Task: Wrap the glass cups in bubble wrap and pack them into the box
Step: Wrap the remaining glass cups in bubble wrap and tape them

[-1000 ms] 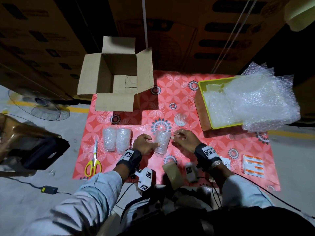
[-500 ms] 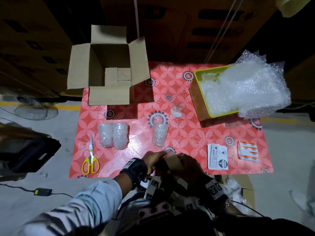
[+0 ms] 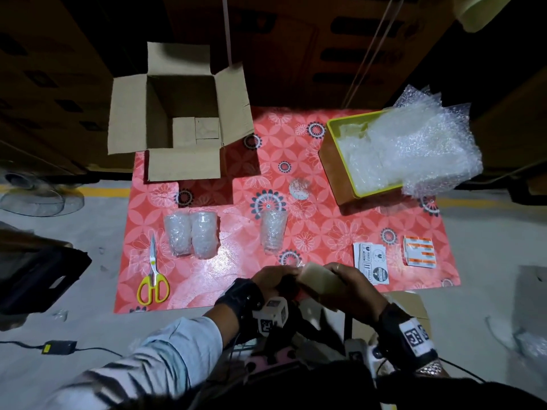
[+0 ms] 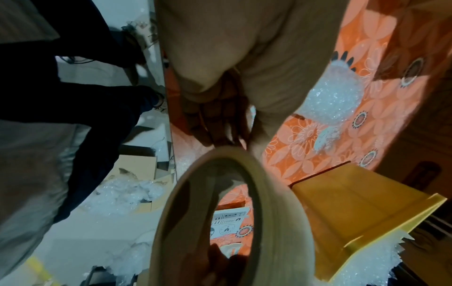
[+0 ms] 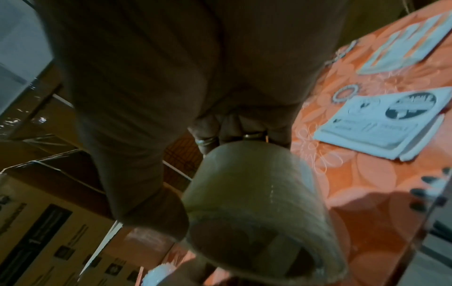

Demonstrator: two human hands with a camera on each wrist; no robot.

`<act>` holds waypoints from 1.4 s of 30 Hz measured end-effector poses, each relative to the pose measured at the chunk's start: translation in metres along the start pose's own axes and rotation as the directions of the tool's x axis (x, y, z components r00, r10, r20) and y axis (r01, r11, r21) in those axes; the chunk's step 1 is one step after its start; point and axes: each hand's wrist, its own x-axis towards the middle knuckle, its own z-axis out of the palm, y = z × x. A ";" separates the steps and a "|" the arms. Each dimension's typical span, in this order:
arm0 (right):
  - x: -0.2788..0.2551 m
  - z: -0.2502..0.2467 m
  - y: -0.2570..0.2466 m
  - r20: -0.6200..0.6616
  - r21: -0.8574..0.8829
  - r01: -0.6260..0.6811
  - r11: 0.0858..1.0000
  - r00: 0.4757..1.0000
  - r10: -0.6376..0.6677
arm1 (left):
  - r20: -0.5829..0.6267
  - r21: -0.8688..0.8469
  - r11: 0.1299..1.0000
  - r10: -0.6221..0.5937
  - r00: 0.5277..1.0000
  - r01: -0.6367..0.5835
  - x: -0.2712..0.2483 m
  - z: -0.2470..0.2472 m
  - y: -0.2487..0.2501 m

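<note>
Red floral mat (image 3: 325, 232), right hand (image 3: 352, 287) grip clamped on tape roll (image 3: 321, 281), left hand (image 3: 273, 279) grip unclear, fingers hidden

On the worktop (image 3: 325, 232) the open box (image 3: 180, 113) sits at 11 o'clock and the tray (image 3: 334, 161) of bubble wrap (image 3: 420, 143) at 2 o'clock. Two wrapped cups (image 3: 191, 238) stand touching at 9 o'clock, with the scissors (image 3: 152, 273) just left of them. A third wrapped cup (image 3: 273, 232) stands at the centre, a small wad of wrap (image 3: 299, 188) behind it. Label sheets (image 3: 371, 263) and a sticker pack (image 3: 418, 250) lie at 4 o'clock. At 6 o'clock, both hands meet on a tape roll (image 3: 318, 279), left hand (image 3: 273, 278) at its left, right hand (image 3: 352, 287) at its right.
</note>
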 end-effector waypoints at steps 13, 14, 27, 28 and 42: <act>-0.005 -0.035 -0.007 0.054 0.028 0.162 0.986 0.985 -0.163 | -0.187 -0.090 0.872 0.460 0.868 -0.481 -0.056 0.005 0.007; -0.001 -0.035 -0.016 0.025 0.037 0.172 0.984 0.985 -0.173 | -0.226 -0.115 0.843 0.492 0.841 -0.525 -0.059 0.006 0.011; 0.080 -0.030 0.000 0.034 -0.425 0.135 0.895 0.991 -0.133 | -0.454 -0.269 0.650 0.565 0.689 -0.711 -0.049 -0.025 0.055; 0.086 -0.029 0.004 0.039 -0.471 0.134 0.872 0.991 -0.132 | -0.459 -0.284 0.645 0.558 0.691 -0.710 -0.048 -0.024 0.053; 0.121 -0.042 0.041 -0.001 -0.383 0.166 0.909 0.984 -0.180 | -0.613 -0.186 0.697 0.469 0.636 -0.693 -0.058 -0.020 0.050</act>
